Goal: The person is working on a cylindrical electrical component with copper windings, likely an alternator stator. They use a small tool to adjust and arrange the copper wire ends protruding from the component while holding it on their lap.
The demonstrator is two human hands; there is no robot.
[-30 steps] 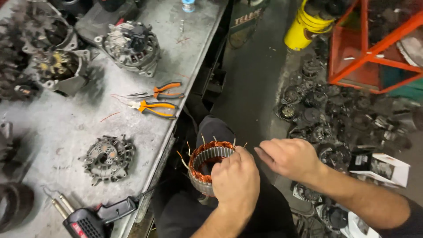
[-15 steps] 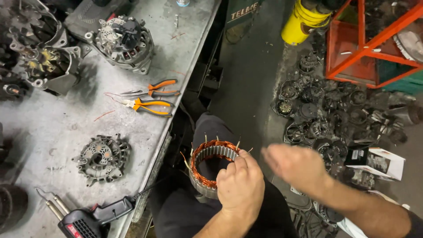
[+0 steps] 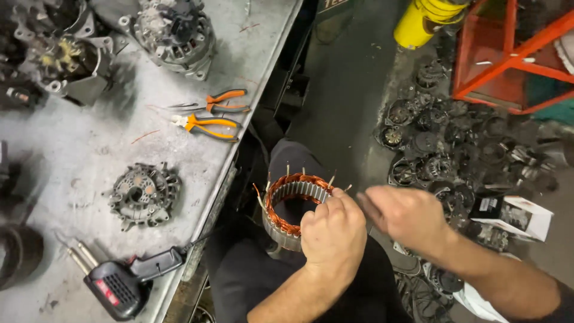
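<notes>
Left hand (image 3: 332, 230): forearm rising from the lower frame edge, fingers curled closed over the near-right rim of the alternator stator (image 3: 291, 209), a copper-wound ring resting on the person's lap just off the workbench (image 3: 89, 149) edge. Right hand (image 3: 406, 215): motion-blurred, reaching in from the right just beside the stator; finger spread and any hold cannot be told. Farther out on the bench: black soldering gun (image 3: 122, 284), alternator end housing (image 3: 143, 194), orange-handled pliers (image 3: 206, 125).

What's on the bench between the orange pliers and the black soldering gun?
In the head view, a round grey metal alternator cover lies between the orange pliers and the black soldering gun.
</notes>
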